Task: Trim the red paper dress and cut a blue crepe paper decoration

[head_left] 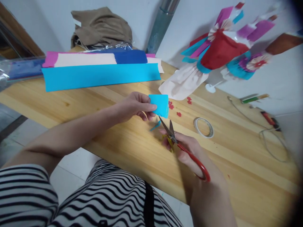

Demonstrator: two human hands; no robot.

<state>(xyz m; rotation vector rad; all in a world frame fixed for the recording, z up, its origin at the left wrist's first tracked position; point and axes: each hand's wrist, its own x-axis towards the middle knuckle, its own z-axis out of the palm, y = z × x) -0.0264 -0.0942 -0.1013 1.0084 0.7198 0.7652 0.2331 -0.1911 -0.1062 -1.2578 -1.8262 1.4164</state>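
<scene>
Over a wooden counter (123, 145) near a pale wall (138, 19), the left hand (138, 106) pinches blue paper (161, 104); the right hand (193, 145) holds open scissors (172, 137). White floor tiles (73, 165) lie below.

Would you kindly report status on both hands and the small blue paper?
Left hand pinching small blue paper. Right hand holding open scissors near the paper's lower edge. Blue scrap close by.

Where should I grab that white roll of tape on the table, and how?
Pinch the tape roll across its rim, from inside the hole to outside, probably best from above on the picture's right, away from the scissors. It lies flat on the table, an open ring.
</scene>
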